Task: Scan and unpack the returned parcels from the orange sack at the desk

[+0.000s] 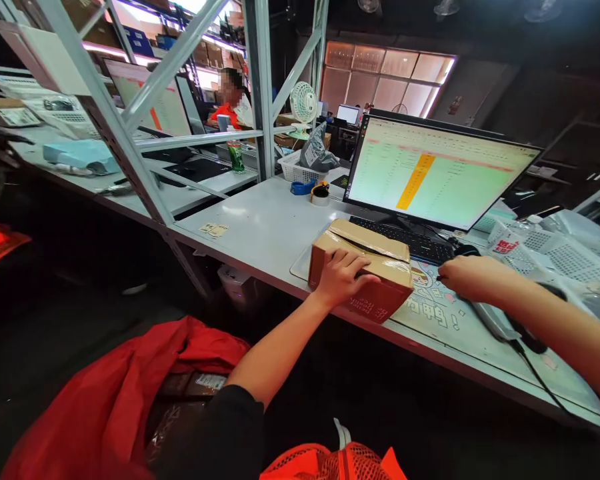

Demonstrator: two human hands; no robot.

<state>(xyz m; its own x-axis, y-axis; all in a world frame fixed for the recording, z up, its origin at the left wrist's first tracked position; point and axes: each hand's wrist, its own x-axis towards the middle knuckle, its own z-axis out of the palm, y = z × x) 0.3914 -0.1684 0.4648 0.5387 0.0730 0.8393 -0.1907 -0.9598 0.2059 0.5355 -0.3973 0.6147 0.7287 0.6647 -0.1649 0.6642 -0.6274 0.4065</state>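
Observation:
A brown cardboard box [367, 247] with clear tape and a dark slit along its top stands at the desk's front edge. My left hand [343, 277] grips its near left side, with the fingers over the top edge and the thumb stretched along it. To the right of the box, my right hand [465, 277] is closed above the printed desk mat [427, 310]. A small dark tip shows at its fingers, too small to name. Just below that hand lies a grey handheld scanner [495, 323] with a black cable.
Behind the box stand a keyboard [430, 249] and a monitor [430, 173]. White baskets [545, 250] are at the right. Tape rolls [320, 193] lie further back. A metal upright [263, 100] rises at left, and a red sack [115, 393] holds parcels below.

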